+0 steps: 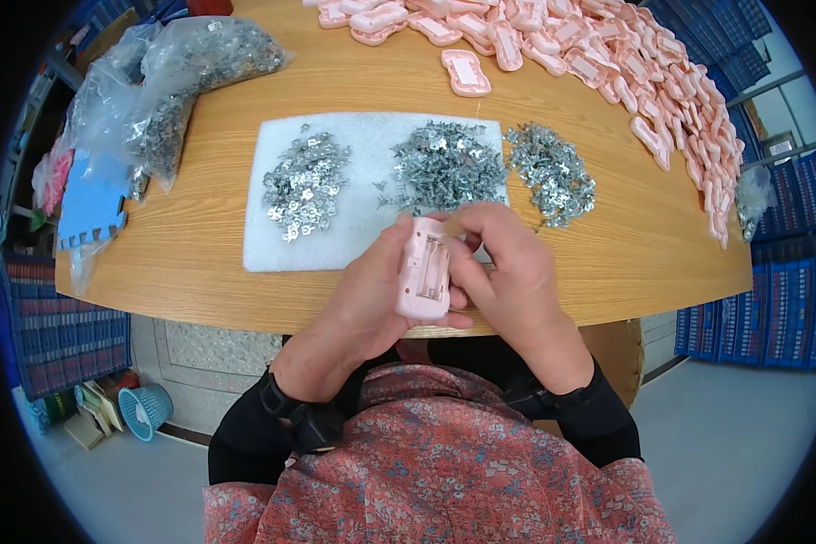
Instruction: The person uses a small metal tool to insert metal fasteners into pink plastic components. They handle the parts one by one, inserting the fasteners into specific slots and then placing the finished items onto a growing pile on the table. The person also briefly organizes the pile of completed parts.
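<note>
All clock hours are read from the one pink casing point(412, 290) you hold over the table's near edge, its open compartment facing up. Farthest left, between nine and ten, lies one blue foam tile point(89, 201); at ten, clear plastic bags point(210, 54) of metal pieces, whose number you can't make out. One white foam pad point(276, 254) carries two piles: the left pile point(306, 186) at ten and the middle pile point(451, 163) at twelve, pieces too many to count. Between eight and nine, your left hand point(363, 295) is clamped on the casing, thumb along its left side. One lone casing point(465, 72) sits farther out at twelve. At three, your right hand point(512, 267) has thumb and forefinger close together at the casing's upper right; whether they pinch anything, I can't tell. At two, one right pile point(553, 177) rests on the table point(635, 245). A heap of pink casings point(598, 54), uncountable, sweeps from twelve to three.
</note>
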`<state>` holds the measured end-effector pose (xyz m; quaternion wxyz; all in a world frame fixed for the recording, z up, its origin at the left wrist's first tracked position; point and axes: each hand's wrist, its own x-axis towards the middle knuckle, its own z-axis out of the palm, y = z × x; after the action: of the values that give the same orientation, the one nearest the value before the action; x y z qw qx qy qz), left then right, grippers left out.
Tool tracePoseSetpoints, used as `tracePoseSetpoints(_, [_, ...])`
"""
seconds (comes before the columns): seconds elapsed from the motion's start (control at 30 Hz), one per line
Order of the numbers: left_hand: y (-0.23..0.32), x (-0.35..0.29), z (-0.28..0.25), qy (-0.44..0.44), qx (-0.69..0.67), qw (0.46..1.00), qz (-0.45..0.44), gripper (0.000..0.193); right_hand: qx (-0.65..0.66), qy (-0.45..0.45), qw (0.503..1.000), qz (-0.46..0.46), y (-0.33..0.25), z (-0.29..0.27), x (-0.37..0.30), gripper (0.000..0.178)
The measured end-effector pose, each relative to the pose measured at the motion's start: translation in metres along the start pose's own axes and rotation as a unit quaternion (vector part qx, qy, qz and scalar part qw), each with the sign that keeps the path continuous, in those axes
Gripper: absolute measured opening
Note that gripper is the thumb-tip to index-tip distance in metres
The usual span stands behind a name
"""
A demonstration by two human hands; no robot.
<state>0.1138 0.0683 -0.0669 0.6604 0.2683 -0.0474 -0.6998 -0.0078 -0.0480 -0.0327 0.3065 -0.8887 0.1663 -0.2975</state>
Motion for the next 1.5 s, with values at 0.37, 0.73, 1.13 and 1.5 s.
tracePoseSetpoints(0.37, [-0.001, 0.001, 0.007, -0.003, 0.086, 0.996, 0.026, 0.057, 0.331, -0.137, 0.885, 0.296, 0.006, -0.010, -0.002, 0.020])
tracePoseSetpoints(0.73, [0.000, -0.003, 0.011, 0.024, 0.133, 0.991, 0.013, 0.058, 0.334, -0.160, 0.872, 0.319, 0.008, -0.013, -0.005, 0.022])
tracePoseSetpoints(1.13, [0.015, -0.018, 0.018, 0.055, 0.621, 0.772, 0.125, 0.034, 0.309, -0.132, 0.905, 0.261, 0.005, -0.013, -0.010, 0.023])
tracePoseSetpoints(1.5, [0.007, -0.014, 0.003, -0.023, 0.041, 0.999, -0.026, 0.035, 0.355, -0.092, 0.901, 0.233, 0.009, -0.012, -0.014, 0.021])
